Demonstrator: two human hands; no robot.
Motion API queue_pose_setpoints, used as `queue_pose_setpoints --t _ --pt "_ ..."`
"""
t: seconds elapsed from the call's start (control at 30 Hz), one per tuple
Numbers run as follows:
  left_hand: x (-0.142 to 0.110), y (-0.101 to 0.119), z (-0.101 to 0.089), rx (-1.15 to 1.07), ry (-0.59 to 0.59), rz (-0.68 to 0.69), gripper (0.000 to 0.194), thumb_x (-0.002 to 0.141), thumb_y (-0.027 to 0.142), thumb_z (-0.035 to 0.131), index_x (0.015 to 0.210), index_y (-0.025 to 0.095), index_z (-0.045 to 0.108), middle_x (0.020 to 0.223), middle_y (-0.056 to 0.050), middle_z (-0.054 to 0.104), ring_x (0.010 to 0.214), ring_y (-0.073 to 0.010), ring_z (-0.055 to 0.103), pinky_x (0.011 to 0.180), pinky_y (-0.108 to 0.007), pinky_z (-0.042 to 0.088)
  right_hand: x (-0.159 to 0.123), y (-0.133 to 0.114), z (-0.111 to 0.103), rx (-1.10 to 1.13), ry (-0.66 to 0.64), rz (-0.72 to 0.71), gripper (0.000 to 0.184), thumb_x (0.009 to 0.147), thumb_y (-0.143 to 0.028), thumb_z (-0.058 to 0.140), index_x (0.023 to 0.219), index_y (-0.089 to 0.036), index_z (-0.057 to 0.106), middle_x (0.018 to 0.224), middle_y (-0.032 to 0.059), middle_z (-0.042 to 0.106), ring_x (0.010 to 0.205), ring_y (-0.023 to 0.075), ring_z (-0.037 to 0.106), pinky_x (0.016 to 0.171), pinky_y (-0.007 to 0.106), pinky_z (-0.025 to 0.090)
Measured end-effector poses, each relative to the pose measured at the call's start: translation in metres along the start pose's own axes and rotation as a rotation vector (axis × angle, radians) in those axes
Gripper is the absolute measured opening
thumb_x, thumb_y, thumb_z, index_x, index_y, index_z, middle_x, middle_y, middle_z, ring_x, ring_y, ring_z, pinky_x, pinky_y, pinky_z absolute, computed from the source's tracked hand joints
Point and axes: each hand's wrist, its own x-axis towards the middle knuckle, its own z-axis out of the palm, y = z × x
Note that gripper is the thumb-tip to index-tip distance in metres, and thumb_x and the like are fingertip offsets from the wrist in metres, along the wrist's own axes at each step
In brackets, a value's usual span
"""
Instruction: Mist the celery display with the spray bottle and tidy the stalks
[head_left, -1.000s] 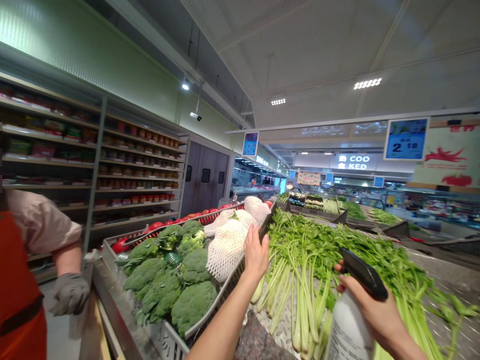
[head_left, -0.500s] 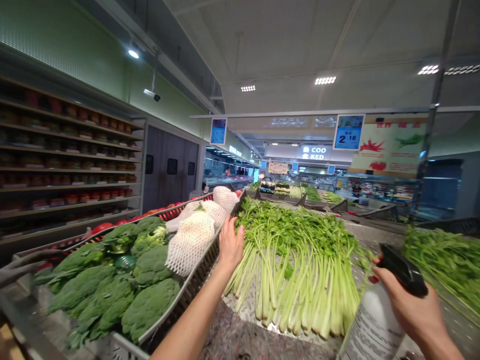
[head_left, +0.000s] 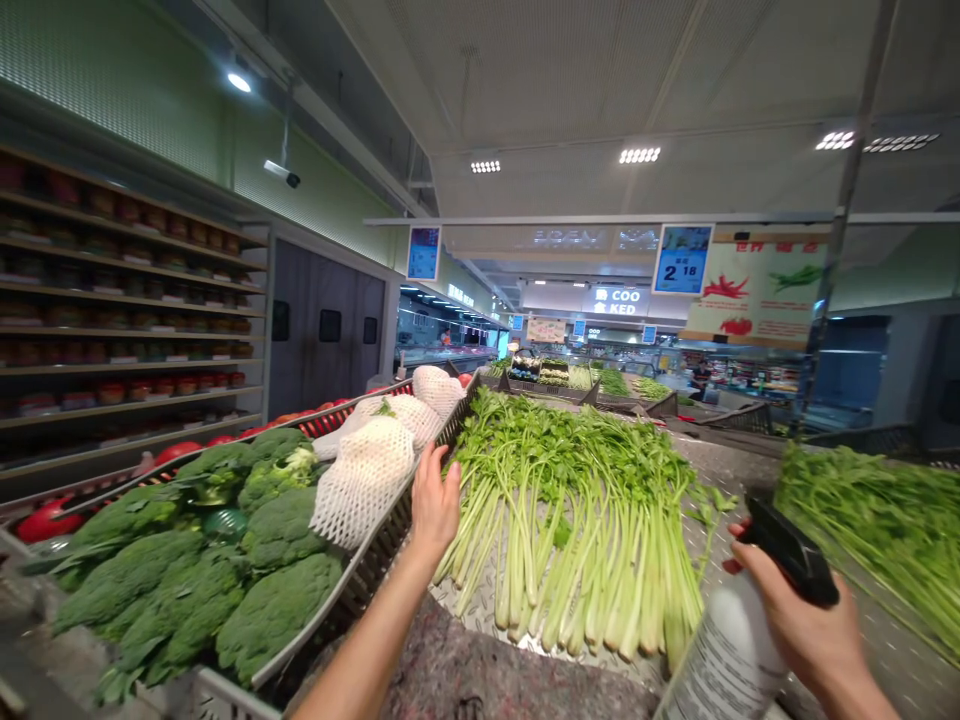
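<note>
My right hand [head_left: 817, 625] is wrapped round the neck of a white spray bottle [head_left: 720, 650] with a black trigger head, at the lower right. Fingers stretched out, my left hand [head_left: 435, 503] is held open at the rim of the dark plastic crate [head_left: 379, 560]; whether it touches the rim I cannot tell. Between my hands lies a wide bed of celery [head_left: 592, 530], leaves at the far side and pale stalks towards me. Left of my left hand, the crate holds broccoli [head_left: 180, 590] and pale produce in white foam nets [head_left: 365, 480].
A folded grey cloth or felt [head_left: 480, 660] lies along the near edge of the metal display surface. More leafy greens [head_left: 877, 530] appear at the right, beside a metal pole [head_left: 844, 220]. Shelves of jars [head_left: 127, 330] line the left wall. Price signs [head_left: 682, 260] hang overhead.
The whole view has swung slightly to the right, so everything appears shifted left. My left hand stays by the crate rim, and my right hand keeps its hold on the spray bottle.
</note>
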Motion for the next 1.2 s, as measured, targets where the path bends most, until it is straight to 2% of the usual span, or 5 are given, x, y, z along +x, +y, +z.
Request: queue_pose_setpoints --t 0.13,0.47,0.73,1.0,1.2 --pt "0.000 0.000 -0.002 -0.007 0.009 -0.008 0.043 0.081 0.037 0.029 0.113 0.011 0.043 0.128 -0.015 0.035 0.121 -0.0217 0.029 0.100 -0.042 0.023 -0.006 -0.015 0.007 0.036 -0.084 0.043 0.038 0.056 -0.042 0.060 0.082 -0.015 0.063 0.075 0.0057 0.064 0.063 0.0213 0.061 0.060 0.027 0.048" --pt "0.010 0.003 -0.010 -0.030 0.034 0.002 0.044 0.081 0.038 0.030 0.115 0.012 0.042 0.130 -0.014 0.033 0.122 -0.0218 0.026 0.100 -0.042 0.022 -0.022 -0.041 0.045 0.238 -0.223 -0.014 0.033 0.058 -0.037 0.062 0.081 -0.014 0.063 0.078 0.0068 0.065 0.057 0.0172 0.059 0.053 0.024 0.048" --pt "0.015 -0.002 -0.021 -0.009 0.073 0.026 0.042 0.081 0.037 0.030 0.114 0.013 0.043 0.129 -0.013 0.034 0.122 -0.0208 0.027 0.100 -0.041 0.023 -0.033 -0.059 0.070 0.317 -0.294 0.052 0.037 0.057 -0.038 0.062 0.084 -0.013 0.062 0.073 0.0068 0.065 0.053 0.0177 0.059 0.044 0.022 0.045" --pt "0.019 -0.005 -0.029 0.030 0.075 0.035 0.043 0.081 0.036 0.030 0.115 0.013 0.042 0.130 -0.013 0.034 0.121 -0.0211 0.028 0.099 -0.042 0.024 -0.048 -0.087 0.093 0.333 -0.341 -0.021 0.033 0.057 -0.038 0.059 0.080 -0.015 0.062 0.069 0.0037 0.065 0.054 0.0167 0.058 0.056 0.025 0.046" --pt "0.025 -0.004 -0.037 0.071 0.071 0.027 0.045 0.082 0.036 0.028 0.116 0.010 0.040 0.130 -0.016 0.032 0.122 -0.0214 0.027 0.099 -0.042 0.024 -0.056 -0.100 0.110 0.382 -0.417 -0.022 0.031 0.057 -0.036 0.058 0.080 -0.016 0.061 0.067 0.0028 0.064 0.054 0.0169 0.057 0.056 0.026 0.045"
